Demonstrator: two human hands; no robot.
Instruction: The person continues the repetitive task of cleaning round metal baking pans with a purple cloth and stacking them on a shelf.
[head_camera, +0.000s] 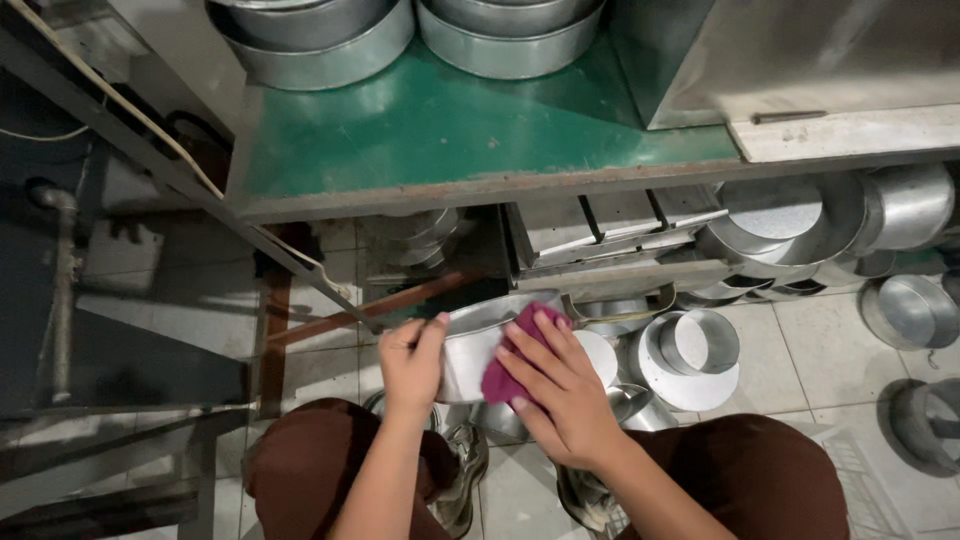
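**Seated person wipes a metal pan with a cloth**

Seen from above, the left hand (412, 362) curls closed around the rim of a round silver metal baking pan (478, 345), held over the lap above the tiled floor (810, 340). The right hand (560, 385), fingers spread fairly flat, presses a magenta cleaning cloth (508, 365) against the pan's side. More shiny metal pans (690, 355) crowd the floor under a green-topped tabletop (450, 130). The one-handed rim grip looks light; hard wiping could twist the pan loose and drop it onto the others.
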